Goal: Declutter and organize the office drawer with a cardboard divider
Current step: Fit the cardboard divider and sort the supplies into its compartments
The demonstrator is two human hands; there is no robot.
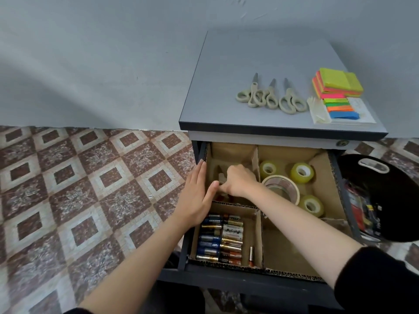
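Observation:
The open drawer (345,200) holds a cardboard divider (259,232) with four compartments. Several batteries (221,237) lie in rows in the near left compartment. Tape rolls (283,186) fill the far right one. My left hand (198,196) lies flat with straight fingers against the drawer's left wall, its thumb reaching into the far left compartment. My right hand (239,180) is curled inside that far left compartment, fingers bent around small pale items (221,176) that I cannot make out. The near right compartment looks bare under my right forearm.
On the cabinet top (215,75) lie three pairs of scissors (269,96), a stack of neon sticky notes (337,83) and coloured page flags (340,108) on paper. A black bag (385,200) with items stands right of the drawer. Patterned tile floor lies to the left.

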